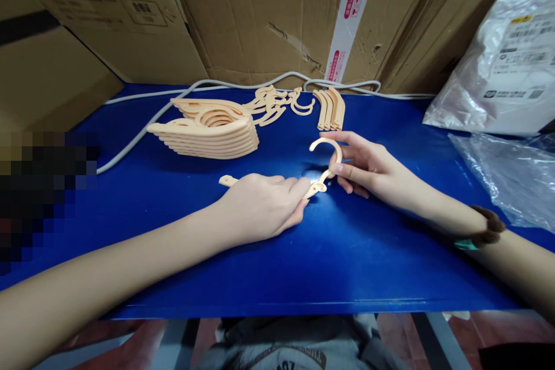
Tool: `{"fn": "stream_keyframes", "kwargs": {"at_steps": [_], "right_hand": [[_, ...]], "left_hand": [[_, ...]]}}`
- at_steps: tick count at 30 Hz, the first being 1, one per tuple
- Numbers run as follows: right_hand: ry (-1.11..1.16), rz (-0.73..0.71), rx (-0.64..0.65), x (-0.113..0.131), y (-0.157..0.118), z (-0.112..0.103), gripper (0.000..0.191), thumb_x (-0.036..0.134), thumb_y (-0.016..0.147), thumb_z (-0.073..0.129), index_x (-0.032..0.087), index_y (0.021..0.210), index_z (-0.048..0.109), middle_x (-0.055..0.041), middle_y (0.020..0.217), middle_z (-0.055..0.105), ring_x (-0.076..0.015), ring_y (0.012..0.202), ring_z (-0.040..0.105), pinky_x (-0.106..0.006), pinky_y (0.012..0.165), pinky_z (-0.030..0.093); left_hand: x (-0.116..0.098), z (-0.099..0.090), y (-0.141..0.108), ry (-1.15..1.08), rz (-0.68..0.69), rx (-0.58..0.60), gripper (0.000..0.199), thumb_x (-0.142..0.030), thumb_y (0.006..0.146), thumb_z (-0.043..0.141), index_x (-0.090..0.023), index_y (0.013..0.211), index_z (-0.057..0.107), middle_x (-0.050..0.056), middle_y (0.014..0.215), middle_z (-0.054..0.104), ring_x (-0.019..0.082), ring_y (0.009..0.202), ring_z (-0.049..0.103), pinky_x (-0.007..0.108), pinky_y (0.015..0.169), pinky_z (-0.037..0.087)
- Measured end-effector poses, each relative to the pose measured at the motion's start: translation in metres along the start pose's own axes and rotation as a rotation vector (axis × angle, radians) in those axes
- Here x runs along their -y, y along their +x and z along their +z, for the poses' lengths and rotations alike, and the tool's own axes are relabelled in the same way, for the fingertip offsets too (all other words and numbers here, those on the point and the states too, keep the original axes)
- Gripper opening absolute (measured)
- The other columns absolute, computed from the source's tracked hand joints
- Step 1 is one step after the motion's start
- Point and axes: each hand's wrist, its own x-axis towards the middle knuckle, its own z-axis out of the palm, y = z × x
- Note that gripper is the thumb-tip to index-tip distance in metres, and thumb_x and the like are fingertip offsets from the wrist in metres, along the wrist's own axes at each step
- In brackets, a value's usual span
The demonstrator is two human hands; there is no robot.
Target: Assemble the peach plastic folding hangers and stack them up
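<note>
My left hand (264, 205) is closed around a peach plastic hanger arm (227, 181), whose one end sticks out past the knuckles. Between thumb and fingers, my right hand (362, 165) pinches a peach hanger hook (336, 150), its curve facing up and left. The hook's lower end meets the hanger arm's end just beyond my left fingertips; whether they are joined I cannot tell. Behind my left hand lies a stack of peach hanger pieces (208, 139). Several loose hooks (271, 105) are heaped behind it, and several short hanger arms (330, 108) lie side by side farther right.
A grey cable (139, 139) runs along the back and left of the blue table (260, 277). Cardboard boxes (260, 17) stand behind and to the left. At right are a labelled plastic package (503, 69) and a clear plastic bag (507, 179). A pixelated patch hides the left edge.
</note>
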Motion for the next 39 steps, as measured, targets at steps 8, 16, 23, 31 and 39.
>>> {"fn": "stream_keyframes", "kwargs": {"at_steps": [8,16,23,31,39], "right_hand": [[0.033,0.012,-0.011,0.001,-0.001,0.005,0.046,0.018,0.093,0.056,0.017,0.138,0.042,0.0008,0.084,0.057,-0.0062,0.054,0.05,-0.019,0.042,0.038],[-0.037,-0.058,-0.033,0.005,-0.003,0.004,0.045,0.025,0.091,0.063,0.02,0.131,0.043,0.0003,0.086,0.064,-0.0084,0.058,0.053,-0.021,0.048,0.043],[-0.257,-0.086,-0.279,0.009,0.009,-0.021,0.034,0.04,0.092,0.059,0.023,0.12,0.053,-0.001,0.081,0.067,-0.0131,0.059,0.057,-0.025,0.048,0.041],[-0.683,0.049,-0.483,-0.007,0.061,-0.081,0.024,0.032,0.082,0.068,0.018,0.101,0.06,-0.0063,0.079,0.068,-0.0193,0.061,0.06,-0.036,0.062,0.048],[-0.797,0.256,-0.489,-0.021,0.107,-0.1,0.046,0.047,0.08,0.072,0.012,0.107,0.06,-0.008,0.072,0.064,-0.0212,0.063,0.06,-0.034,0.058,0.046]], "left_hand": [[0.0,0.0,0.001,-0.053,-0.036,0.108,0.022,-0.024,0.097,0.034,-0.018,0.085,0.051,0.001,0.067,0.062,0.018,0.059,0.064,0.028,0.047,0.021],[0.005,-0.011,0.002,-0.427,-0.252,0.249,0.023,-0.027,0.096,0.037,-0.02,0.112,0.052,-0.001,0.076,0.064,0.017,0.062,0.06,0.026,0.053,0.03],[0.003,-0.019,0.021,-1.429,-0.593,0.257,0.019,-0.036,0.095,0.049,-0.02,0.101,0.055,0.0,0.087,0.061,0.013,0.07,0.06,0.02,0.05,0.048],[0.01,-0.005,0.045,-1.754,-0.866,0.188,0.014,-0.025,0.086,0.067,-0.012,0.092,0.07,0.006,0.086,0.065,0.012,0.074,0.062,0.024,0.064,0.059],[0.018,0.005,0.042,-1.852,-0.928,0.095,0.011,-0.02,0.085,0.07,-0.011,0.093,0.071,0.006,0.087,0.068,0.012,0.076,0.065,0.025,0.07,0.059]]}}
